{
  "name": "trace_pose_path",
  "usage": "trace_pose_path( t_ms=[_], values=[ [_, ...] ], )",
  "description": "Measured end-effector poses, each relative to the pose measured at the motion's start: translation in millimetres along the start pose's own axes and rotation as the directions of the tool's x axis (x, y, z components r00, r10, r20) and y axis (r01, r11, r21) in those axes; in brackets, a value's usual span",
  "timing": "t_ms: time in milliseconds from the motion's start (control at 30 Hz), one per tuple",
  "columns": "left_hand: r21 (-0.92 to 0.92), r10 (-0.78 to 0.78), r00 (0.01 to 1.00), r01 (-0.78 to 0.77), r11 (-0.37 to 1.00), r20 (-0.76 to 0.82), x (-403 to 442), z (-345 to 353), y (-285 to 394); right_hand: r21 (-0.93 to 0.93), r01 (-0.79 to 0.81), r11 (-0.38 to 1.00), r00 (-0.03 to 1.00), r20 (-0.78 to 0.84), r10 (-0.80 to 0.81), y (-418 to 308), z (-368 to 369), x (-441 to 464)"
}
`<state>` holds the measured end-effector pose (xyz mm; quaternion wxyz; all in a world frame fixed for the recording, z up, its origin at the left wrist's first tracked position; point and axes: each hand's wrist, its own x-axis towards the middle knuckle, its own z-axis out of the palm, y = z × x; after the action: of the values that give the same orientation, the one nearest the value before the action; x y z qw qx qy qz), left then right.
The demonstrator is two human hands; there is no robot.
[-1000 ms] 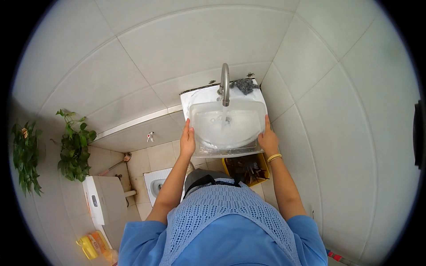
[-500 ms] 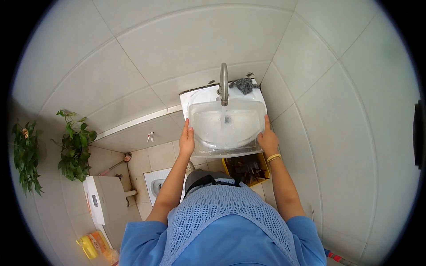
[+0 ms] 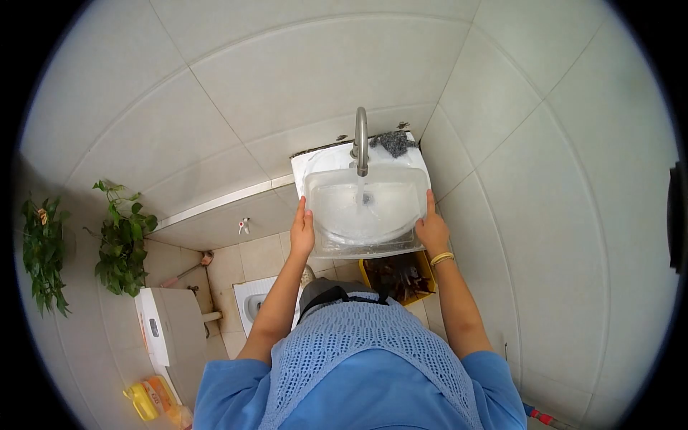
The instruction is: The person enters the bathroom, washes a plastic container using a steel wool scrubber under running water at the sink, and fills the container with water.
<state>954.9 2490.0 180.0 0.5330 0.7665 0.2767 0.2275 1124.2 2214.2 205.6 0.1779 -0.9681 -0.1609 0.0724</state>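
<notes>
A clear plastic tub point(image 3: 337, 252) rests over the white sink point(image 3: 301, 166), its near edge jutting past the sink's front. Water runs from the curved metal faucet point(image 3: 361, 140) into it. My left hand point(image 3: 302, 229) holds the tub's left side, and my right hand point(image 3: 433, 228), below a yellow bracelet point(image 3: 442, 258), holds its right side. Behind the tub, right of the faucet, lies a dark grey mesh scrubber or cloth point(image 3: 393, 144).
Below the sink stands a yellow bin point(image 3: 422, 295) with dark contents. A squat toilet point(image 3: 252, 301), a white cistern point(image 3: 154, 326), a yellow bottle point(image 3: 141, 402) and hanging plants point(image 3: 120, 247) are at the left. A tiled wall point(image 3: 502, 215) rises close on the right.
The view has tilted slightly, so the sink and tub appear a little lower. Both hands keep their places on the tub, and the water still runs.
</notes>
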Motion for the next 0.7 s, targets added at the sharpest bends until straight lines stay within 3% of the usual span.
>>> trace_pose_path(
  t_ms=[700],
  values=[
    [-0.003,0.003,1.0,-0.003,1.0,-0.003,0,0,-1,0.019,0.023,1.0,0.999,-0.023,-0.023,0,-2,-1]
  ],
)
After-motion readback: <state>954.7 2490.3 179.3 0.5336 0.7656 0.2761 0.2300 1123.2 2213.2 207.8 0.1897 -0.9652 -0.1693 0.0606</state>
